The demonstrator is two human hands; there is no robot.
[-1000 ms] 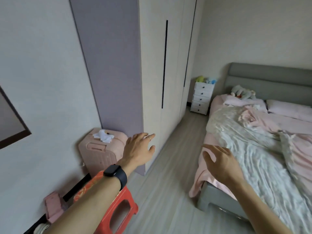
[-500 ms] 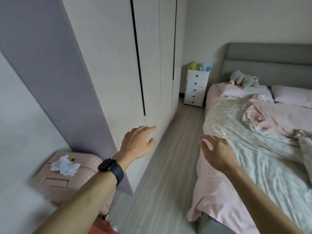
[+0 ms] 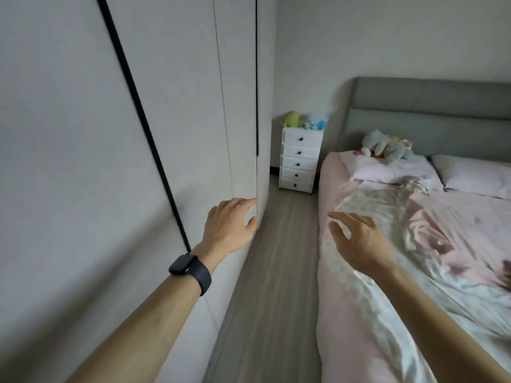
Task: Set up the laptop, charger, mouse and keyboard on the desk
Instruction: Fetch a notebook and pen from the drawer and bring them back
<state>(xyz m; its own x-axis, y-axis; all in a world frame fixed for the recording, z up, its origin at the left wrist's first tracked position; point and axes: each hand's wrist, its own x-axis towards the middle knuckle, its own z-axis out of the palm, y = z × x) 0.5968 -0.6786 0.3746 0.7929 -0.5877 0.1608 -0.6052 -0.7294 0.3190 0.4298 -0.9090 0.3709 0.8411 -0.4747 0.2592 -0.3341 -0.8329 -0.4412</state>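
No laptop, charger, mouse, keyboard or desk is in view. My left hand (image 3: 231, 226), with a black watch on the wrist and a thin ring on one finger, is stretched forward beside the wardrobe doors (image 3: 171, 134), fingers relaxed and holding nothing. My right hand (image 3: 356, 239) is held out over the left edge of the bed (image 3: 359, 327), fingers spread and loosely bent, empty.
A narrow strip of wood floor (image 3: 276, 272) runs between the wardrobe and the bed. A white drawer unit (image 3: 300, 161) with plush toys on top stands at its far end. Pillows, a plush toy (image 3: 387, 146) and rumpled covers lie on the bed.
The view has swung right and moved forward along the wardrobe; the pink suitcase and red stool have left the frame. Both hands stay raised and empty.
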